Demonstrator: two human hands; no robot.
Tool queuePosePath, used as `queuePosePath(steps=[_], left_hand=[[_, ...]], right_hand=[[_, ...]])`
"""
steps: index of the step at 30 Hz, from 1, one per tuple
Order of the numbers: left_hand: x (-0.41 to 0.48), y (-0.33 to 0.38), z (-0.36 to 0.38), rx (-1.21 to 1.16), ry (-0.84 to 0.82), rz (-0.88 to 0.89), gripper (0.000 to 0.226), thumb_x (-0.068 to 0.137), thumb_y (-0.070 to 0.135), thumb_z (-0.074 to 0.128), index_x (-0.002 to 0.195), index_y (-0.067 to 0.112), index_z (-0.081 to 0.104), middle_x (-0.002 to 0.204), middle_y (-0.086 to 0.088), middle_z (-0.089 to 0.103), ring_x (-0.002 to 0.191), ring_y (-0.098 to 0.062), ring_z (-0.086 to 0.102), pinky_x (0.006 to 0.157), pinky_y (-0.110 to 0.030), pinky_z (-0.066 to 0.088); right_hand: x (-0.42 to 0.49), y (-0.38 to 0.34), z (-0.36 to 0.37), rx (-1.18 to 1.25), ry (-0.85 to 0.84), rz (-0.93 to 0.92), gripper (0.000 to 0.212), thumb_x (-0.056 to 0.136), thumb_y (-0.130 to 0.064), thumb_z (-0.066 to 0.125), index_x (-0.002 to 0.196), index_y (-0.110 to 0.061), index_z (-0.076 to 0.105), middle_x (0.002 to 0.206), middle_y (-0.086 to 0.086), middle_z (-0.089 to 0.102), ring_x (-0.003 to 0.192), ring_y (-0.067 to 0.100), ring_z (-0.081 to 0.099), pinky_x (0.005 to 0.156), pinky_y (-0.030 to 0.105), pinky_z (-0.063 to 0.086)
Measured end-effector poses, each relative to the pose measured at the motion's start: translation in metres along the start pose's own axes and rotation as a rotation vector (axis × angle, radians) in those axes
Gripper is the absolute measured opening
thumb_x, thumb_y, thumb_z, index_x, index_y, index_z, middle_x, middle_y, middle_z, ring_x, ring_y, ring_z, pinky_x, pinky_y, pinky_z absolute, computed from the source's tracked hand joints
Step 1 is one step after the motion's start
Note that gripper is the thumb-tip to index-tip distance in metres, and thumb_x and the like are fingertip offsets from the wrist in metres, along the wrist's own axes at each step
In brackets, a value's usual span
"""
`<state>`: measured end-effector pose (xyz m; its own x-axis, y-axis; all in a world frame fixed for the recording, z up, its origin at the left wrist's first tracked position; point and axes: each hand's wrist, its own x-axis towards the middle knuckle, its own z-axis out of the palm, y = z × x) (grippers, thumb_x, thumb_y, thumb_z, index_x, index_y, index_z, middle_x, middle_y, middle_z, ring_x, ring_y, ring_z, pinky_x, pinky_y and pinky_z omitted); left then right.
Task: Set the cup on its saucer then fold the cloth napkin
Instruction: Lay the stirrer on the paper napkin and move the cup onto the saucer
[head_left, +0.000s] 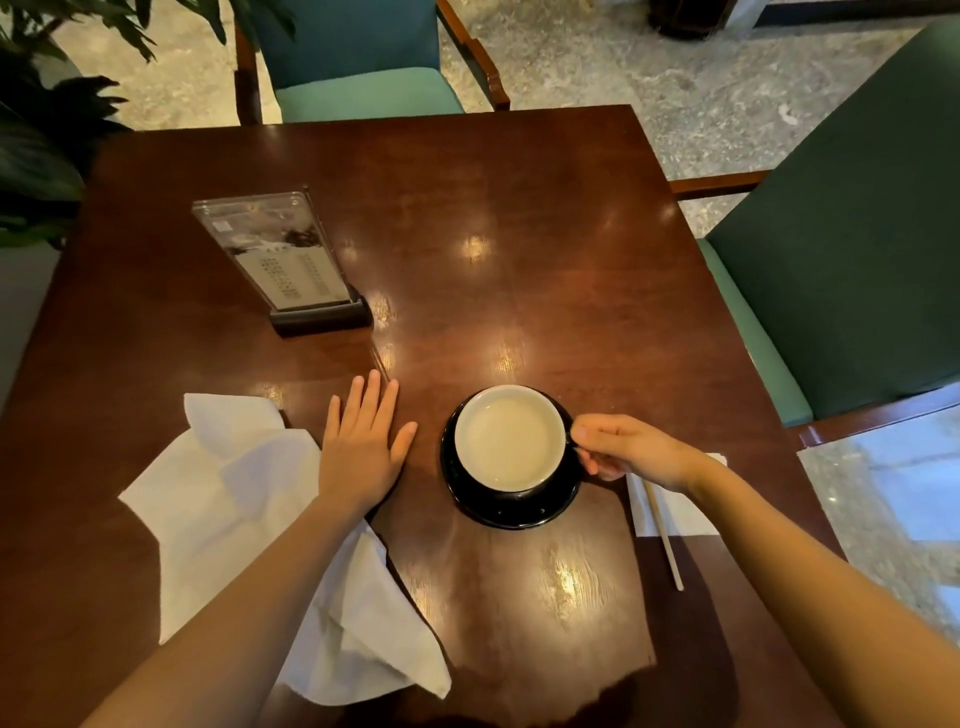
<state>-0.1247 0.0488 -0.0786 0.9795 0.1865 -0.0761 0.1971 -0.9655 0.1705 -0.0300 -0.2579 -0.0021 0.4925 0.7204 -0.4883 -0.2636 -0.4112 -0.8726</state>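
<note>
A black cup (510, 439) with a cream inside stands on its black saucer (506, 506) on the dark wooden table (519, 234). My right hand (631, 451) pinches the cup's handle at the cup's right side. A white cloth napkin (239, 499) lies crumpled and spread out on the table at the left. My left hand (363, 441) rests flat on the table with fingers straight, at the napkin's right edge, and my forearm crosses over the cloth.
A clear menu stand (283, 260) on a dark base stands at the back left. A paper napkin (675, 506) with a thin wooden stick (665, 538) lies right of the saucer. Green chairs (841, 249) stand at the right and far side; a plant (47, 130) is at the left.
</note>
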Motion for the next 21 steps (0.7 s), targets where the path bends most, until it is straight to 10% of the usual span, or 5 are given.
queuePosePath(steps=[21], left_hand=[[0.0000,-0.0011,0.0017,-0.016,0.017,0.004,0.071,0.092,0.058,0.006,0.143,0.015,0.031,0.150,-0.011,0.031,0.141,-0.030,0.024,0.113,-0.047,0.015]], right_hand=[[0.0001,0.0055,0.0039,-0.214,0.133,-0.002,0.022,0.099,-0.021,0.038,0.085,-0.014,0.053,0.069,0.000,0.046,0.053,0.003,0.036,0.052,0.019,0.031]])
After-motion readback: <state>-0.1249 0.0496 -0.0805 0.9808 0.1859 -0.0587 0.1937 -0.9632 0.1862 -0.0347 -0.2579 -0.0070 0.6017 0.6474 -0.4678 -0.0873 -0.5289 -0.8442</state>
